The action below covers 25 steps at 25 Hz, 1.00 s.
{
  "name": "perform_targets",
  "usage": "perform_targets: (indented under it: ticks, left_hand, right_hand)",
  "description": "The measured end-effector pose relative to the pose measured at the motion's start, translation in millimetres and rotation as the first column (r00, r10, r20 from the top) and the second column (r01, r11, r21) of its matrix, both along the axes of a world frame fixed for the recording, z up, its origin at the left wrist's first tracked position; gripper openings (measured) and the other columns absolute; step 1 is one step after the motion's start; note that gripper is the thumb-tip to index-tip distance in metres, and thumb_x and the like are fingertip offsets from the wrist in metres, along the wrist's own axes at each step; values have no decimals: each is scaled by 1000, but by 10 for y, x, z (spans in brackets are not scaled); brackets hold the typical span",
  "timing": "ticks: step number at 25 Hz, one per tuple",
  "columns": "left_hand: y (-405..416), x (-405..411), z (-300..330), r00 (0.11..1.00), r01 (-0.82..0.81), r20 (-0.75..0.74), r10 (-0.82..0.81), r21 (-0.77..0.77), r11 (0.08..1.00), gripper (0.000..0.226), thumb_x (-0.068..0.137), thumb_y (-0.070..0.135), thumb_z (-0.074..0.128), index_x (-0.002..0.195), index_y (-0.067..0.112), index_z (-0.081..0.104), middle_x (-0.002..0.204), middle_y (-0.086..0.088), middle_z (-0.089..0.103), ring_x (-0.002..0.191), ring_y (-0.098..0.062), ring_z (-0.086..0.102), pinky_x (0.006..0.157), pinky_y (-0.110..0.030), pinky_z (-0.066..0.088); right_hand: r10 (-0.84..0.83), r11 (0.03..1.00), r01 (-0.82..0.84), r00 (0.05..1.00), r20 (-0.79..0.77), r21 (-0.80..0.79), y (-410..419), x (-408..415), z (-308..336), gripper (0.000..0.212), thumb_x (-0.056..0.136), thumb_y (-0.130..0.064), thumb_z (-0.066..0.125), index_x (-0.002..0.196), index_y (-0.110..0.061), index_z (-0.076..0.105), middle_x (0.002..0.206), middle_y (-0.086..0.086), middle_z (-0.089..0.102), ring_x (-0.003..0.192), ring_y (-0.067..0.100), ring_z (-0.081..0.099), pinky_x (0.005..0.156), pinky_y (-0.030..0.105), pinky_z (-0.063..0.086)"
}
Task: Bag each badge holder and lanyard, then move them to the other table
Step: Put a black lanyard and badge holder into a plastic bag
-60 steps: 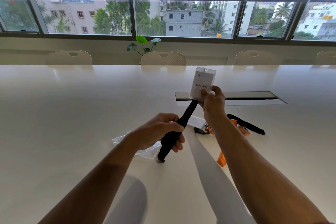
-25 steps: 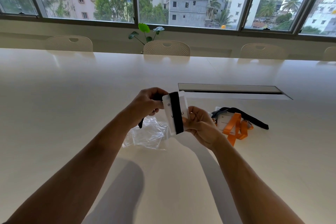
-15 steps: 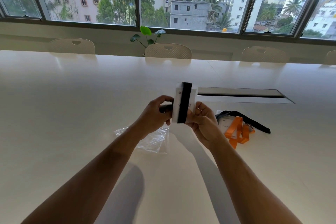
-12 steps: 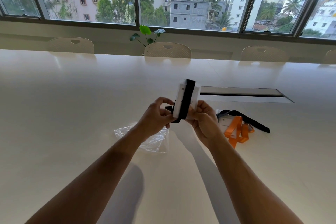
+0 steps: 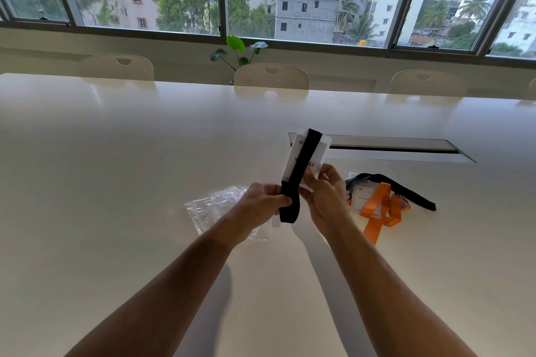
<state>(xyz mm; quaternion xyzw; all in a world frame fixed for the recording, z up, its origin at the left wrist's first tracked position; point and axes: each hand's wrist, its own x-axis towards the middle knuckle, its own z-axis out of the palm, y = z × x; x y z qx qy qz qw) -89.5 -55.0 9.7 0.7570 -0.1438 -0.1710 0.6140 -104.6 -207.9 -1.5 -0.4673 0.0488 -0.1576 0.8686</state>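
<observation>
A white badge holder (image 5: pixel 317 151) stands upright above the table, with its black lanyard (image 5: pixel 301 165) wound lengthwise over its face. My right hand (image 5: pixel 326 197) pinches the holder's lower edge. My left hand (image 5: pixel 261 206) grips the lanyard's loose lower loop just left of it. Several clear plastic bags (image 5: pixel 214 209) lie flat on the table under my left wrist. To the right lie another badge holder (image 5: pixel 361 201), an orange lanyard (image 5: pixel 380 211) and a black lanyard (image 5: pixel 412 197) in a loose heap.
The long white table (image 5: pixel 116 182) has a recessed cable slot (image 5: pixel 391 148) behind my hands. Cream chairs (image 5: pixel 271 77) line its far side under the windows, and a small green plant (image 5: pixel 237 51) stands behind the middle chair.
The lanyard went from hanging straight below the raised holder to being wound over its face. My left hand has slid down to the loose loop at the bottom.
</observation>
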Motion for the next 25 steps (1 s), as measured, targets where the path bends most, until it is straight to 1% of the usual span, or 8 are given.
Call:
perform_targets:
  ticks: [4, 8, 10, 12, 15, 20, 23, 25]
  left_hand:
    - [-30, -45, -40, 1000, 5, -19, -4, 60, 998, 9, 86, 31, 67, 90, 24, 70, 80, 3, 72, 73, -5, 65, 62, -13, 47]
    - [-41, -60, -153, 997, -37, 77, 21, 208, 977, 23, 83, 40, 69, 79, 18, 74, 70, 2, 65, 59, -6, 56, 57, -16, 42]
    - [-31, -60, -155, 992, -40, 125, 10, 235, 971, 23, 86, 40, 65, 73, 24, 74, 75, 6, 71, 66, -8, 63, 63, -18, 46]
    - [-14, -43, -109, 986, -23, 163, -16, 236, 971, 25, 88, 40, 61, 72, 27, 74, 75, 8, 72, 70, -4, 65, 65, -21, 47]
    - [5, 8, -25, 987, -10, 158, -15, 158, 987, 24, 93, 36, 57, 78, 25, 73, 70, 7, 73, 61, 1, 62, 63, -18, 45]
    - [31, 83, 22, 995, -49, 87, 51, -17, 999, 21, 94, 28, 59, 84, 16, 72, 72, 1, 75, 62, -9, 67, 48, -13, 44]
    - [67, 121, 2, 988, -18, 156, 19, -8, 1000, 18, 92, 29, 63, 95, 15, 73, 78, 1, 75, 64, -10, 69, 51, -14, 47]
    - [66, 129, -36, 961, -29, 276, 15, 49, 998, 16, 88, 27, 68, 101, 19, 73, 83, 5, 73, 68, -5, 68, 59, -12, 50]
  right_hand:
    - [-13, 1000, 12, 1000, -14, -20, 42, 7, -67, 11, 93, 1, 56, 100, -6, 53, 95, 13, 68, 89, 26, 72, 75, 34, 59]
    - [-5, 995, 6, 1000, 8, -103, 50, 0, -132, 7, 92, 0, 57, 93, -6, 53, 89, 13, 67, 90, 30, 69, 78, 37, 58]
    - [-43, 979, 42, 999, 0, -199, 25, -4, -188, 11, 92, 1, 58, 87, -7, 53, 84, 15, 60, 87, 35, 64, 82, 46, 57]
    - [-52, 958, 45, 999, -15, -284, 1, -17, -250, 12, 91, 0, 59, 85, -6, 52, 80, 17, 54, 84, 38, 58, 87, 58, 53]
    - [-34, 916, 17, 999, -35, -401, 19, -41, -313, 10, 89, 2, 62, 89, -4, 54, 86, 24, 58, 83, 41, 60, 88, 64, 51]
    - [102, 888, -90, 995, 2, -451, 84, -95, -318, 20, 92, 2, 60, 107, -11, 59, 88, 15, 72, 84, 33, 70, 80, 47, 57]
    - [175, 899, -148, 984, 28, -411, 67, -129, -319, 40, 94, 7, 50, 125, -18, 57, 94, 14, 73, 88, 31, 71, 78, 39, 58]
    - [206, 914, -172, 977, 54, -368, 47, -150, -322, 42, 97, 4, 47, 132, -17, 54, 100, 17, 72, 94, 32, 70, 80, 37, 58]
